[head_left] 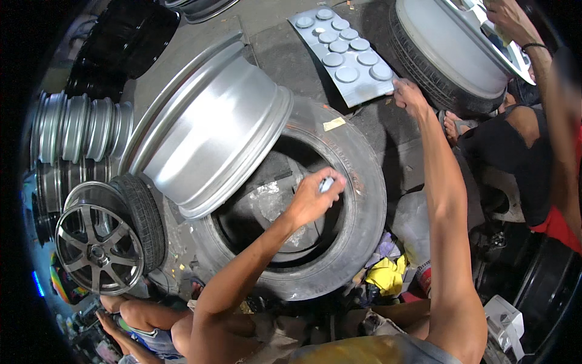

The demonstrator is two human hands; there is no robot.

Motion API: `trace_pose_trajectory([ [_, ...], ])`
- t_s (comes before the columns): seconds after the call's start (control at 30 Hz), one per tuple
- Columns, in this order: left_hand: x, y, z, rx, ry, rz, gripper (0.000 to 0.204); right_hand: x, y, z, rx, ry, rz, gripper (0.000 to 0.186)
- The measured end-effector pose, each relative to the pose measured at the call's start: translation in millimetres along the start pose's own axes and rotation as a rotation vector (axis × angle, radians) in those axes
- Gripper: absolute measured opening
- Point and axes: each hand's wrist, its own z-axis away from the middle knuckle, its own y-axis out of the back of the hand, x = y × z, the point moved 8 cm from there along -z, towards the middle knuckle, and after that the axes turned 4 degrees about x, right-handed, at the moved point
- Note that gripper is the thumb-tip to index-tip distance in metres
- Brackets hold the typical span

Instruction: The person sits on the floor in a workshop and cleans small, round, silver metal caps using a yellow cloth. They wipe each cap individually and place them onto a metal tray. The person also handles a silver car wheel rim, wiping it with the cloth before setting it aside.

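Note:
My left hand (pixel 314 197) is closed around a small pale object (pixel 327 184), mostly hidden by the fingers, above the opening of a tyre lying flat (pixel 370 151). At the upper right, my right hand (pixel 410 97) pinches the near right corner of a flat silver-grey panel (pixel 359 92). Several round grey wheel centre caps (pixel 347 74) sit on that panel in rows. A large silver wheel rim (pixel 212 121) leans over the tyre's far left side, touching neither hand. A scrap of yellowish tape (pixel 334 124) lies on the tyre's sidewall.
On the right, a co-worker's hand (pixel 508 18) touches a silver wheel with a tyre (pixel 451 54). Stacked rims (pixel 79 127) and a dark spoked wheel (pixel 100 249) stand left. A yellow cloth (pixel 386 276) lies beside the tyre. Another person's legs (pixel 142 315) show at lower left.

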Motion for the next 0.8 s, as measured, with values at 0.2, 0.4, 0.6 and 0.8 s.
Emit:
trace_pose_trajectory([
  [0.2, 20, 13, -41, 0.207, 0.011, 0.3, 0.037, -3, 5, 70, -0.007, -0.028, -0.116, 0.018],
  [0.4, 36, 10, -47, 0.277, 0.056, 0.26, 0.048, -12, 22, 85, 0.02, -0.051, -0.146, 0.015],
  [0.6, 39, 12, -48, 0.333, 0.085, 0.297, 0.05, -6, 1, 126, 0.022, -0.045, -0.167, 0.02],
  [0.8, 39, 7, -56, 0.34, 0.143, 0.217, 0.041, -13, 0, 147, 0.057, 0.023, -0.217, 0.024],
])
